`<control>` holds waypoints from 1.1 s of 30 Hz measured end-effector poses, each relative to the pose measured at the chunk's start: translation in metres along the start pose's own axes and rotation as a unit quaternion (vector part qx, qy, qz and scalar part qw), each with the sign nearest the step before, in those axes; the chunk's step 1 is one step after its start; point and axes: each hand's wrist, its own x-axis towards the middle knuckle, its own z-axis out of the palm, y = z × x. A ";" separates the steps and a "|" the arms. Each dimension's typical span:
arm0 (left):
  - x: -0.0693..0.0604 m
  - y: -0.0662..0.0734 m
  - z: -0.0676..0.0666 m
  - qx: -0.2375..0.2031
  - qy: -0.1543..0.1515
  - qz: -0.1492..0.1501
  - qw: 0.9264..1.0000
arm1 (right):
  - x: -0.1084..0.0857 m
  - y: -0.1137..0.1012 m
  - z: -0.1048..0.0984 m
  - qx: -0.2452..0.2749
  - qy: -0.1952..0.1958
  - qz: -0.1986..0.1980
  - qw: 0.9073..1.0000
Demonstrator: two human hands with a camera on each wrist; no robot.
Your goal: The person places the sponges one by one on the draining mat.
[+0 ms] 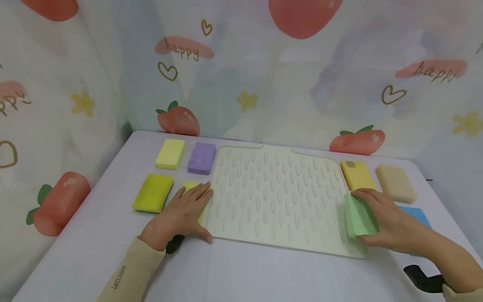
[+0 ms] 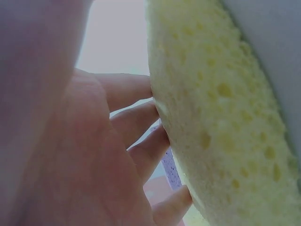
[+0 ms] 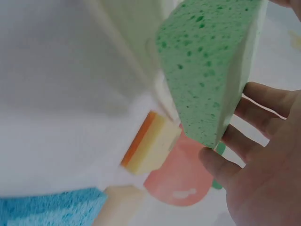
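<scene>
A white ribbed mat lies in the middle of the table. My left hand rests over a yellow sponge beside the mat's left edge. In the left wrist view its fingertips touch one face of that sponge, with fingers nearly straight; in the head view the thumb points out toward the mat's near corner. At the mat's right edge my right hand grips a pale green sponge, fingers at its far end and thumb at its near end. The right wrist view shows this green sponge tilted.
Left of the mat lie a purple sponge, a pale yellow sponge and a bright yellow sponge. To the right are a yellow-orange sponge, a beige sponge and a blue sponge partly behind my right hand.
</scene>
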 end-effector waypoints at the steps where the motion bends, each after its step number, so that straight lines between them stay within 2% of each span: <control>1: 0.000 0.000 0.000 -0.001 0.000 0.000 1.000 | 0.001 -0.003 0.001 0.004 0.004 -0.003 1.000; 8: -0.001 -0.001 0.004 -0.008 0.004 0.003 1.000 | 0.011 -0.026 0.006 0.029 -0.001 0.007 1.000; 13: 0.000 -0.001 0.003 -0.002 0.000 -0.002 1.000 | 0.018 -0.039 0.005 0.015 -0.004 0.001 1.000; 20: -0.001 -0.001 0.002 -0.005 0.003 -0.002 1.000 | 0.030 -0.056 0.006 0.006 0.016 -0.029 0.999; 27: -0.002 -0.002 0.002 -0.005 0.007 0.001 1.000 | 0.042 -0.074 0.009 0.018 0.029 -0.060 0.998; 33: -0.002 -0.003 0.002 -0.005 0.012 0.010 1.000 | 0.050 -0.087 0.014 0.019 0.029 -0.066 0.997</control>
